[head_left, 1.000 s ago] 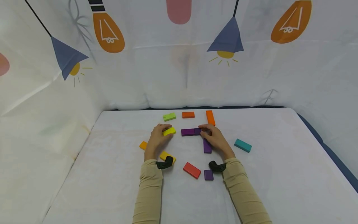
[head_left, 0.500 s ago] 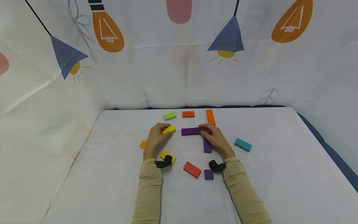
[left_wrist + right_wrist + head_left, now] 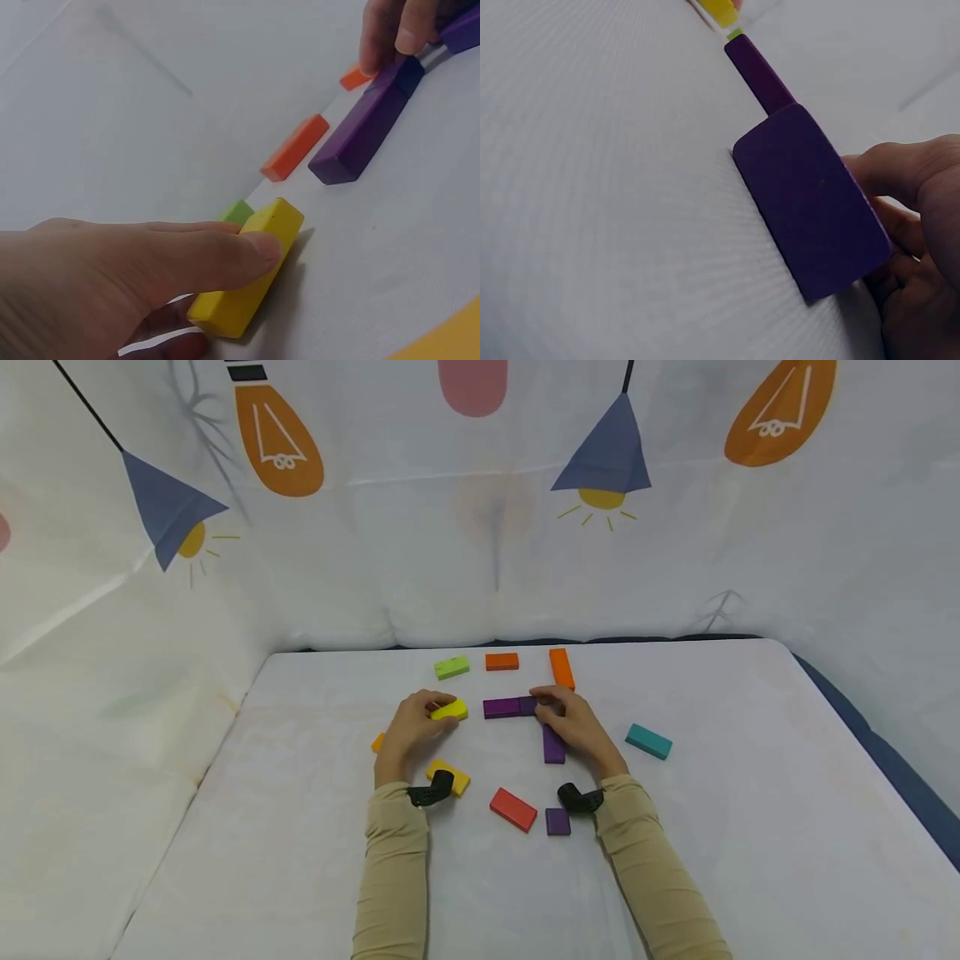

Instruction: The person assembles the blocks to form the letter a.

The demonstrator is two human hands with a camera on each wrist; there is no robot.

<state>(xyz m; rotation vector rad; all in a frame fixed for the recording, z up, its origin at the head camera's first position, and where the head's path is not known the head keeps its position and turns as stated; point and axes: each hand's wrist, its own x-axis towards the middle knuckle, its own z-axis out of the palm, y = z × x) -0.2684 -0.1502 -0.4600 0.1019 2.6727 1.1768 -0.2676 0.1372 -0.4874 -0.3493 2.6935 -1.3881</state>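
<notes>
My left hand [image 3: 408,731] pinches a yellow block [image 3: 450,709] between thumb and fingers. In the left wrist view the thumb lies along that yellow block's [image 3: 247,277] side, and a shadow falls beside it. My right hand [image 3: 577,727] holds a small dark purple block [image 3: 527,706] at the right end of a row, against a longer purple block [image 3: 500,708]. Another purple block [image 3: 554,747] lies just below the right fingers; it looms large as a purple block [image 3: 810,202] in the right wrist view, beside the thumb. The right fingertips are partly hidden there.
Behind lie a light green block [image 3: 452,667], an orange block [image 3: 502,662] and a second orange block [image 3: 562,668]. Nearer me are an amber block [image 3: 457,783], a red block [image 3: 513,810] and a purple square [image 3: 557,822]. A teal block [image 3: 649,741] lies rightward.
My left hand has shifted slightly left with the yellow block in its pinch. The right hand keeps its place at the purple row. The head view has tilted a little.
</notes>
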